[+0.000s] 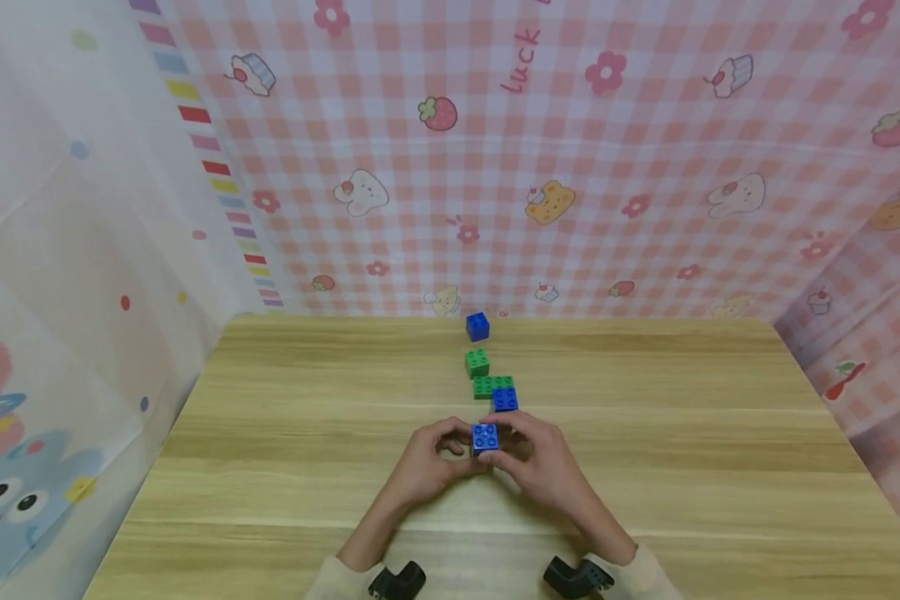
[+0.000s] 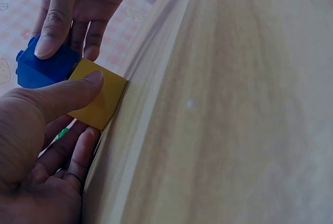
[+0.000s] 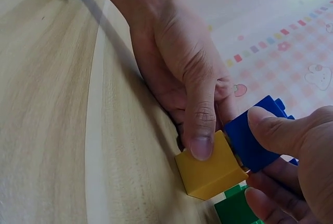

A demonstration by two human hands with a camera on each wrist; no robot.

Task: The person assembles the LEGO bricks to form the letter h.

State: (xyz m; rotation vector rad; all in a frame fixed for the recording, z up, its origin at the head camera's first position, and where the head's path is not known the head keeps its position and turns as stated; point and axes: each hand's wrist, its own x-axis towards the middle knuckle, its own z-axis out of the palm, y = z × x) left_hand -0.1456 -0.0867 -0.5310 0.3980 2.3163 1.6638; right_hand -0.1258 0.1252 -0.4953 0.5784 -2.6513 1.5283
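Note:
Both hands meet over the near middle of the table. The left hand [image 1: 431,467] pinches a yellow building block [image 2: 106,96] low against the tabletop, its thumb across one side. Directly above that block, the right hand [image 1: 540,458] grips a blue building block [image 1: 485,437], studs facing up. In the right wrist view the blue block meets the yellow one at a slight tilt, with a narrow gap showing at one edge. Whether they are fully pressed together I cannot tell. From above, the blue block hides the yellow one.
Just beyond the hands, a second blue block [image 1: 505,400] stands at the right end of a long green block [image 1: 487,387]. Farther back are a small green block [image 1: 477,363] and another blue block [image 1: 477,327] near the table's [image 1: 307,375] back edge. A checked cloth [image 1: 420,167] hangs behind.

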